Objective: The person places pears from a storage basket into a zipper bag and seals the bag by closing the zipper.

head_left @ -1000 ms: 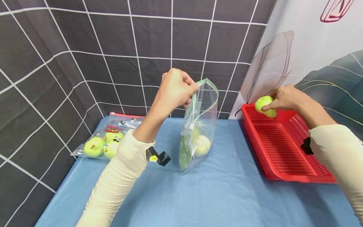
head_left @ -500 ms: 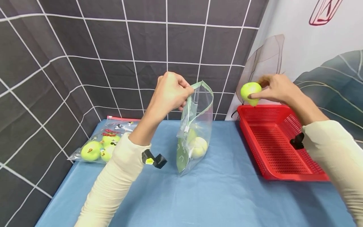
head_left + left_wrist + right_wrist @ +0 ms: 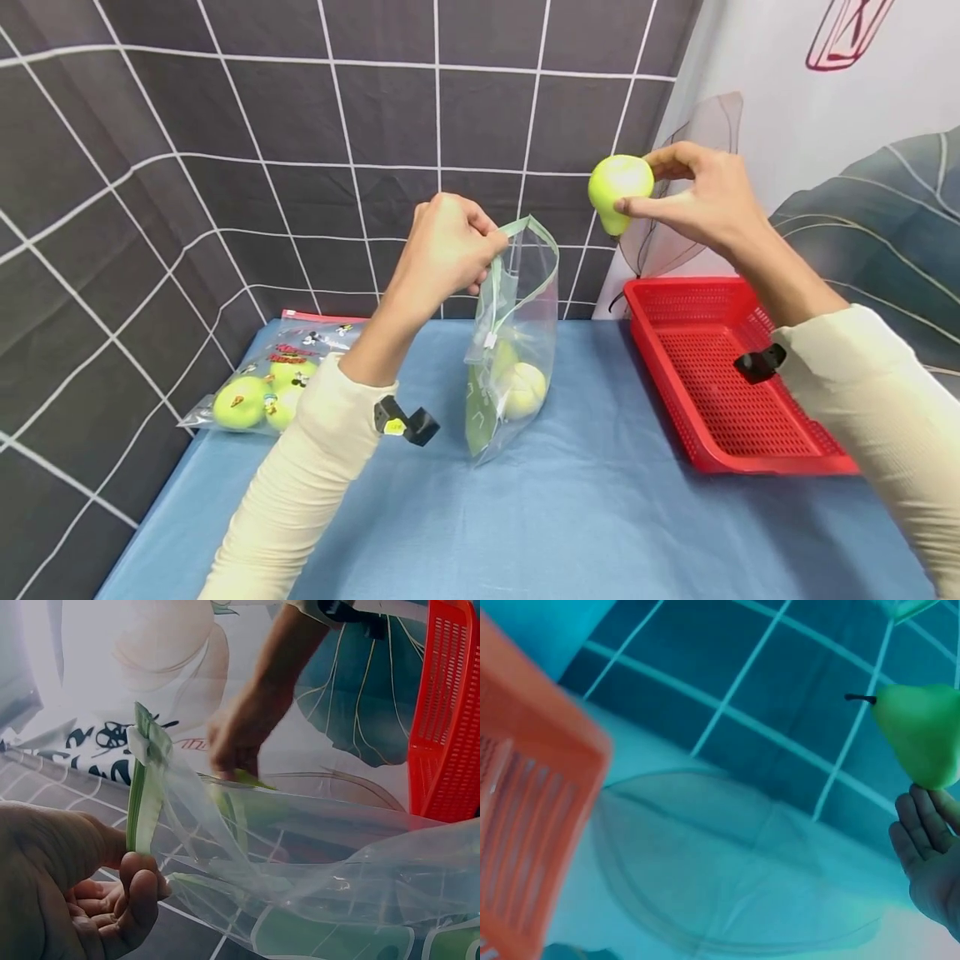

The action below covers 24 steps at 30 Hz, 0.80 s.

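Note:
My left hand (image 3: 448,248) pinches the green-trimmed mouth of a clear zip bag (image 3: 487,400), which stands upright on the table with its top open. Through its side show a pale round fruit (image 3: 523,390) and a greener one behind the printed panel. Up to the right, my right hand (image 3: 701,196) holds a yellow-green pear (image 3: 619,187) between thumb and fingers, stem end down. The pear is higher than the bag's rim and to its right. In the right wrist view the pear (image 3: 922,735) shows its dark stem, with the fingers against its side.
At the left lies a second zip bag (image 3: 315,333) with a red slider edge, cartoon prints and several yellow-green fruits. A red perforated basket (image 3: 667,400) stands at the right. Blue cloth (image 3: 570,517) covers the table, and a dark gridded backdrop (image 3: 390,108) rises behind.
My right hand has lifted the pear from over the basket, up and to the left toward the bag. The left hand keeps its hold on the bag's mouth.

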{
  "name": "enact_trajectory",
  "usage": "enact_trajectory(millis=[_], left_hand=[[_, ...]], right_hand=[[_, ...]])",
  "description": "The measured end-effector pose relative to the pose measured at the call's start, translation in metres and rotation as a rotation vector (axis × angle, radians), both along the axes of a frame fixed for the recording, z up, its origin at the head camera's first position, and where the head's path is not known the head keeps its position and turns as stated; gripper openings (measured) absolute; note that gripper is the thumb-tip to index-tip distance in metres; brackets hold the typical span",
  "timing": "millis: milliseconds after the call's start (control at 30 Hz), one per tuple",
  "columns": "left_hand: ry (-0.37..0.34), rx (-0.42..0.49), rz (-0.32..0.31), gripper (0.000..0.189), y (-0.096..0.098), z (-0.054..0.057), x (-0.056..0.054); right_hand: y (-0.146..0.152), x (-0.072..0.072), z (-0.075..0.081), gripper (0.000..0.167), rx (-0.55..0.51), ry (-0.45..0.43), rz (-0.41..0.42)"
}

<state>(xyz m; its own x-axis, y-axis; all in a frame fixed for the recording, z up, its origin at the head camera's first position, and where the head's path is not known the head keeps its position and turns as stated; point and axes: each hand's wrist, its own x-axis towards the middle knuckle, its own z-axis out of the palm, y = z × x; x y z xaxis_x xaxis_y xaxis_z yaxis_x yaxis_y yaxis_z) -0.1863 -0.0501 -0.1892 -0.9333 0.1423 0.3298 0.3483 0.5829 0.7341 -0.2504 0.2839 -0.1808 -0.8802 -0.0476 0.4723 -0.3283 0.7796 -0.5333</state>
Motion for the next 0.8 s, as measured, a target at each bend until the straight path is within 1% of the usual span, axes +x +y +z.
enact_trajectory(millis=[100, 267, 367, 500, 633, 700, 800], left_hand=[[0.010, -0.001, -0.002, 0.022, 0.001, 0.001, 0.000], [0.013, -0.012, 0.002, 0.021, 0.002, 0.001, 0.001], [0.013, -0.012, -0.002, 0.021, 0.002, -0.001, 0.001], [0.019, -0.001, -0.013, 0.020, 0.003, -0.003, 0.000], [0.021, 0.010, -0.012, 0.019, 0.003, -0.003, 0.000], [0.022, 0.013, -0.006, 0.018, 0.003, -0.003, 0.000], [0.019, 0.021, 0.001, 0.016, 0.002, -0.002, 0.000]], right_hand=[[-0.012, 0.007, 0.006, 0.060, -0.065, 0.048, 0.018], [-0.033, 0.019, 0.012, 0.054, -0.115, 0.093, 0.095], [-0.042, 0.023, 0.013, 0.053, -0.142, 0.128, 0.142], [-0.053, 0.026, 0.012, 0.051, -0.195, 0.186, 0.181], [-0.064, 0.030, 0.013, 0.051, -0.245, 0.208, 0.217], [-0.070, 0.032, 0.012, 0.051, -0.246, 0.211, 0.237], [-0.077, 0.035, 0.009, 0.053, -0.200, 0.213, 0.264]])
